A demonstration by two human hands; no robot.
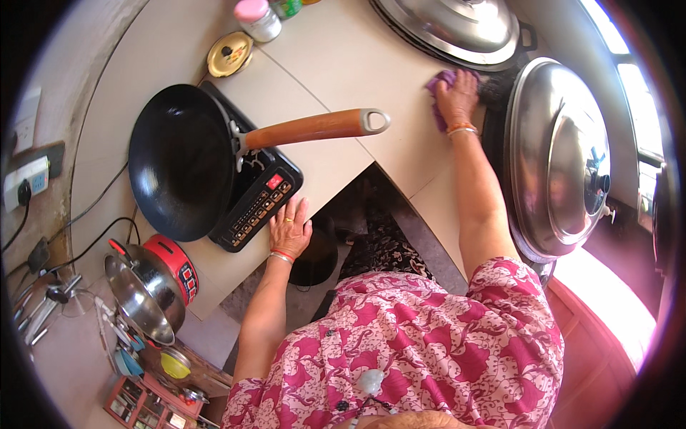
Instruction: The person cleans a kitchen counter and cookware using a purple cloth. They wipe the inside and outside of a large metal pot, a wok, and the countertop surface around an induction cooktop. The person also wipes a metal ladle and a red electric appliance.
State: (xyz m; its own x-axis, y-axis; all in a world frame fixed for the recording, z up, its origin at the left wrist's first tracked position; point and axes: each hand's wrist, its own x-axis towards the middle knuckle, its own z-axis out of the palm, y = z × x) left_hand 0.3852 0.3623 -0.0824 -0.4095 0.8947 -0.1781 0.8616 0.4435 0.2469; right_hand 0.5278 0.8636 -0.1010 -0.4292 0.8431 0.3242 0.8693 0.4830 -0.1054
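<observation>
My right hand (458, 98) presses a crumpled purple cloth (440, 111) onto the pale tiled counter (321, 177), close to the rims of two large lidded pans. My left hand (290, 227) rests flat with fingers spread at the counter's front edge, beside the black induction cooker (261, 206). It holds nothing. On that cooker sits a black wok (179, 161), whose orange-brown handle (308, 128) points right across the counter. What is inside the wok looks dark and bare.
A domed steel lid (557, 161) covers the pan at right; another steel lid (461, 24) is at the top. A jar with a pink cap (259, 21) and a yellow lidded pot (230, 53) stand behind the wok. Left are a red-based cooker (174, 265), a steel bowl (140, 300) and cables.
</observation>
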